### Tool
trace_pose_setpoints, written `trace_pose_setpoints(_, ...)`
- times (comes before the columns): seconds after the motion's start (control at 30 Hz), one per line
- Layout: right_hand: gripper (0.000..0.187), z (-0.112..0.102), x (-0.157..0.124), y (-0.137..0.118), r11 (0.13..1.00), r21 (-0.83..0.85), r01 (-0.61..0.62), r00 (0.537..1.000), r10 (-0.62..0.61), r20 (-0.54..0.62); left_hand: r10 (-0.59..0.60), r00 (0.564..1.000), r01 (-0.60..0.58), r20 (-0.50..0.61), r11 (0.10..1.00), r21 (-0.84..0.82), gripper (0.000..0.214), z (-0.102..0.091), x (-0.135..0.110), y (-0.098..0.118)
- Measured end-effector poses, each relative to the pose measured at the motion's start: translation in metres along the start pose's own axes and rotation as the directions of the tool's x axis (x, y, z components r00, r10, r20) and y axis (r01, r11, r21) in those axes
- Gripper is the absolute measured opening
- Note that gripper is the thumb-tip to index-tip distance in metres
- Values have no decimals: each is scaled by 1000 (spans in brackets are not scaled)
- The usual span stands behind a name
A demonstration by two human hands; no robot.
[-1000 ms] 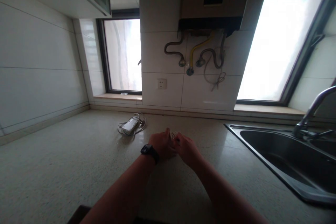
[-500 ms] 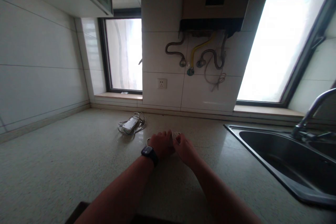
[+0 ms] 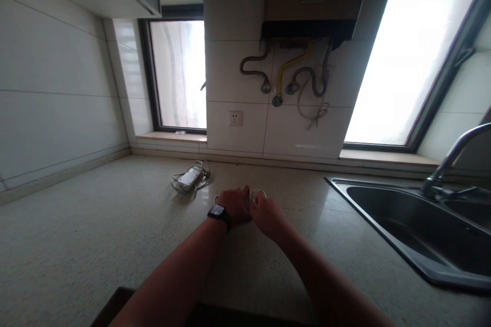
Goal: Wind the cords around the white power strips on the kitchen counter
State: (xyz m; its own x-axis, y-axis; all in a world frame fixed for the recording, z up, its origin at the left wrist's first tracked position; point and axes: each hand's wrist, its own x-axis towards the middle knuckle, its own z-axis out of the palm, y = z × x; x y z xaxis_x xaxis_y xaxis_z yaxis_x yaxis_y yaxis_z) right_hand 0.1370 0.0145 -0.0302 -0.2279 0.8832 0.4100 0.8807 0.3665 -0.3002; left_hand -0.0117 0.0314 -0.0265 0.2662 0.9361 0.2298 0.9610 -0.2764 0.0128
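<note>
My left hand (image 3: 235, 205), with a dark watch on its wrist, is closed around part of a white cable bundle (image 3: 253, 196). Pressed up against it, my right hand (image 3: 267, 214) grips the same bundle from the other side. A few pale strands show between the two hands, and a short loop sticks out left of my left hand. Most of the bundle and several fingertips are hidden. Farther back to the left, a white power strip (image 3: 190, 178) lies on the counter with its cord looped around it.
The speckled counter (image 3: 115, 225) runs to a tiled wall with a socket (image 3: 235, 118). At right is a steel sink (image 3: 402, 225) with a tap (image 3: 447, 163). A water heater (image 3: 291, 5) with hoses hangs above. Windows are at left and right.
The camera view has shifted slightly. My hands stay together on the cable bundle; their fingers have moved a little, and more of the pale strands shows between them.
</note>
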Motion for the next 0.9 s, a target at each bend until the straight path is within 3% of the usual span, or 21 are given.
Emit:
trace_pose_setpoints(0.27, 20, -3, -15, -8, 998, -58, -25, 992, 32, 123, 0, 999, 2, 38, 999, -36, 62, 0, 4, -3)
trace_pose_setpoints(0.53, 22, 21, -16, 6, 998, 62, 16, 985, -26, 172, -22, 998, 29, 62, 993, -113, 62, 5, 11, -13)
trace_pose_setpoints(0.63, 21, 35, -13, 15, 978, 196, 78, 989, -101, 111, -13, 999, 22, 51, 985, -171, 71, 5, 9, -19)
trace_pose_setpoints(0.73, 17, 44, -9, 20, 924, 341, 174, 984, -178, -21, -19, 999, 25, 28, 975, -221, 72, 3, 5, -24)
trace_pose_setpoints(0.83, 16, 42, -4, 17, 881, 386, 272, 959, -217, -180, -64, 998, 53, -25, 944, -325, 64, -1, 0, -28)
trace_pose_setpoints(0.9, 17, 36, 0, 12, 883, 375, 282, 953, -211, -218, -95, 995, 70, -38, 903, -423, 64, -3, -1, -31)
